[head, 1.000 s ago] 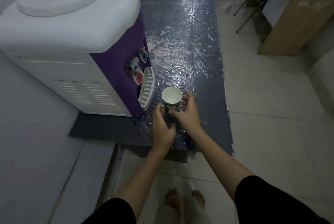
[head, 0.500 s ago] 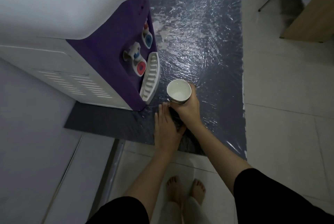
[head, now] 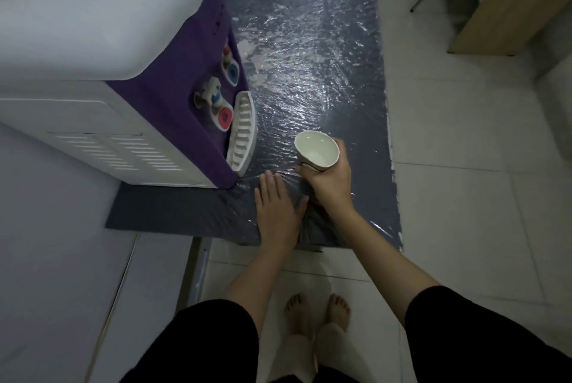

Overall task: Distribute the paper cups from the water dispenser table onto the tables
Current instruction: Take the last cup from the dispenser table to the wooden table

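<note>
White paper cup, empty, tilted, in right hand.

The right hand grips a paper cup (empty, tilted), while the left hand lies flat on the bench just beside it.

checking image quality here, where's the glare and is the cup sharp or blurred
Head view: dim room, bright glare streaks on the crinkled plastic film over the table; the paper cup in the right hand is fairly sharp; the left hand is slightly soft; wide-angle distortion bends the water dispenser and floor lines.
</note>
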